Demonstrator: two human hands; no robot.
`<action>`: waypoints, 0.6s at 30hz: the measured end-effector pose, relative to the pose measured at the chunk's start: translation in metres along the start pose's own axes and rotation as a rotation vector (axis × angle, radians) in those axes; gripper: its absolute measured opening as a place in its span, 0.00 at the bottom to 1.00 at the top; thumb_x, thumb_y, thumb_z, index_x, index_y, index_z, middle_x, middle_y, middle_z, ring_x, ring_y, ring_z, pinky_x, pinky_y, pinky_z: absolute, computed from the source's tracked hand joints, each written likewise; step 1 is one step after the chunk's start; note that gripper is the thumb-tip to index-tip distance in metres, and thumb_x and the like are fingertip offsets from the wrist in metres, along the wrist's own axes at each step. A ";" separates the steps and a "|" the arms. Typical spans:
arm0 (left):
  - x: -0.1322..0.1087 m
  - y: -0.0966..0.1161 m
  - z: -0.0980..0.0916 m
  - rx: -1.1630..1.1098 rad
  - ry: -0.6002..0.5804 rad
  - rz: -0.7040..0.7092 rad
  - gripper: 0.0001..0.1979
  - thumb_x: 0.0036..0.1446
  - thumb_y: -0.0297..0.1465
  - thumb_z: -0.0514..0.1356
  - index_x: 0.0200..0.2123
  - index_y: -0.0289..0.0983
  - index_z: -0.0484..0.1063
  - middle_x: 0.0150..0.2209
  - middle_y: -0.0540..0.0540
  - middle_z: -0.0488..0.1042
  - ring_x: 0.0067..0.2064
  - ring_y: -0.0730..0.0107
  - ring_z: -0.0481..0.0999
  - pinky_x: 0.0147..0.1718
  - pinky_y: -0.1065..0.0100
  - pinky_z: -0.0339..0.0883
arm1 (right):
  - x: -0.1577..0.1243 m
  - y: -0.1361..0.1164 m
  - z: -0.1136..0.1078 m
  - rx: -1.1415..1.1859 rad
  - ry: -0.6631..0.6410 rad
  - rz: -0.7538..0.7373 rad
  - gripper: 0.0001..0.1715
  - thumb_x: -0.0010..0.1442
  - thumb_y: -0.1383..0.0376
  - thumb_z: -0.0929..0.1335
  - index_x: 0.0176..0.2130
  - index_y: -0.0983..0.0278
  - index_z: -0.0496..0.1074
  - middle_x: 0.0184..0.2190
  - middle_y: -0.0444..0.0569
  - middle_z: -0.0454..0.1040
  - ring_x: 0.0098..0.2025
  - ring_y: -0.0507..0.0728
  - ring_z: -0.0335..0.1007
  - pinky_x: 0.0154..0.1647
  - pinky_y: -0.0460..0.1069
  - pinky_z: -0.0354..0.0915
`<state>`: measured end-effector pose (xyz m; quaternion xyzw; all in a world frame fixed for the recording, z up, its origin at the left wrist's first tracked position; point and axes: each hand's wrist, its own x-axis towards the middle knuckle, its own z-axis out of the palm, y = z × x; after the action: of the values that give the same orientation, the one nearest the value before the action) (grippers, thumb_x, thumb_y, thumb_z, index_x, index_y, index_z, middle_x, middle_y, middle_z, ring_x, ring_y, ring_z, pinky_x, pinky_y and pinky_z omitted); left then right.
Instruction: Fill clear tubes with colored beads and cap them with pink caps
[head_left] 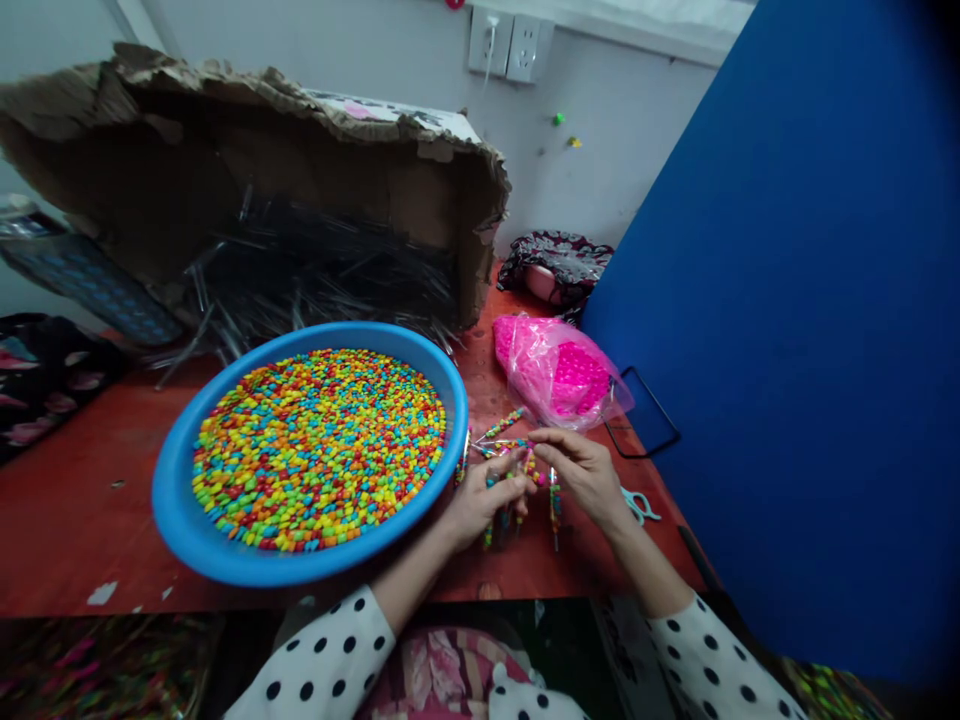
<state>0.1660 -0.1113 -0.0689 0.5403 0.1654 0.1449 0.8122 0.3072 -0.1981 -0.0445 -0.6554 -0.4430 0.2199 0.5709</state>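
Note:
My left hand [480, 500], with a ring on it, is closed around several thin clear tubes [531, 465] filled with colourful small pieces. My right hand [585, 472] pinches at the upper ends of this bunch, where a bit of bright pink shows; the fingers hide exactly what it grips. More filled tubes lie on the red table around the hands, one filled tube [502, 424] beyond them and another filled tube [555, 510] under the right hand. To the left is a blue basin [247, 570] full of small multicoloured pieces that look like candy.
A torn cardboard box [480, 230] with many empty clear tubes [322, 260] stands behind the basin. A clear bag of pink pieces [566, 370] lies beyond my hands. Light-blue scissors [640, 505] sit by my right wrist. A blue panel [787, 330] borders the right side.

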 end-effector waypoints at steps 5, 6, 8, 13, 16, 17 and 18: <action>-0.002 -0.002 -0.001 -0.113 -0.113 -0.040 0.30 0.51 0.40 0.61 0.55 0.34 0.61 0.38 0.39 0.75 0.29 0.66 0.77 0.29 0.68 0.67 | 0.004 0.003 -0.002 0.003 -0.091 -0.040 0.09 0.55 0.63 0.68 0.38 0.59 0.77 0.36 0.46 0.78 0.38 0.55 0.73 0.41 0.48 0.68; -0.002 -0.003 -0.001 -0.136 -0.121 -0.041 0.30 0.51 0.40 0.62 0.55 0.34 0.60 0.40 0.38 0.74 0.30 0.64 0.77 0.28 0.68 0.68 | 0.005 0.004 -0.001 0.005 -0.106 -0.035 0.09 0.56 0.63 0.68 0.38 0.59 0.77 0.36 0.46 0.78 0.38 0.55 0.73 0.41 0.48 0.68; -0.002 -0.005 -0.001 -0.159 -0.100 -0.035 0.28 0.49 0.41 0.63 0.51 0.34 0.62 0.41 0.37 0.73 0.31 0.62 0.78 0.27 0.67 0.69 | 0.005 0.004 -0.001 0.001 -0.128 -0.024 0.09 0.56 0.63 0.68 0.38 0.60 0.77 0.35 0.46 0.78 0.38 0.55 0.73 0.40 0.48 0.68; -0.002 -0.007 -0.001 -0.166 0.010 -0.034 0.21 0.48 0.42 0.63 0.39 0.32 0.68 0.38 0.39 0.74 0.29 0.64 0.78 0.28 0.66 0.70 | 0.005 0.004 0.002 -0.032 -0.105 -0.027 0.09 0.55 0.63 0.69 0.37 0.60 0.78 0.35 0.47 0.78 0.37 0.56 0.73 0.40 0.49 0.68; -0.003 -0.004 -0.001 -0.107 -0.010 -0.027 0.21 0.49 0.42 0.62 0.38 0.30 0.71 0.33 0.40 0.76 0.28 0.67 0.76 0.29 0.67 0.69 | 0.003 0.002 0.004 -0.025 -0.116 -0.021 0.10 0.56 0.63 0.68 0.37 0.60 0.78 0.34 0.47 0.79 0.36 0.55 0.74 0.38 0.48 0.68; -0.003 -0.002 -0.001 -0.077 -0.010 -0.018 0.21 0.50 0.43 0.62 0.38 0.29 0.72 0.30 0.41 0.76 0.27 0.68 0.75 0.28 0.68 0.68 | 0.003 0.002 0.004 -0.029 -0.120 -0.021 0.10 0.56 0.62 0.68 0.38 0.60 0.78 0.33 0.47 0.79 0.35 0.55 0.74 0.37 0.48 0.68; -0.004 -0.001 -0.001 -0.049 -0.004 -0.008 0.21 0.50 0.43 0.61 0.37 0.29 0.73 0.27 0.42 0.76 0.25 0.69 0.74 0.27 0.69 0.67 | 0.002 0.001 0.004 -0.036 -0.121 -0.024 0.10 0.56 0.62 0.68 0.38 0.60 0.78 0.33 0.47 0.79 0.34 0.55 0.74 0.36 0.48 0.68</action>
<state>0.1622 -0.1125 -0.0698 0.5199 0.1622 0.1445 0.8261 0.3052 -0.1938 -0.0458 -0.6456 -0.4884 0.2441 0.5339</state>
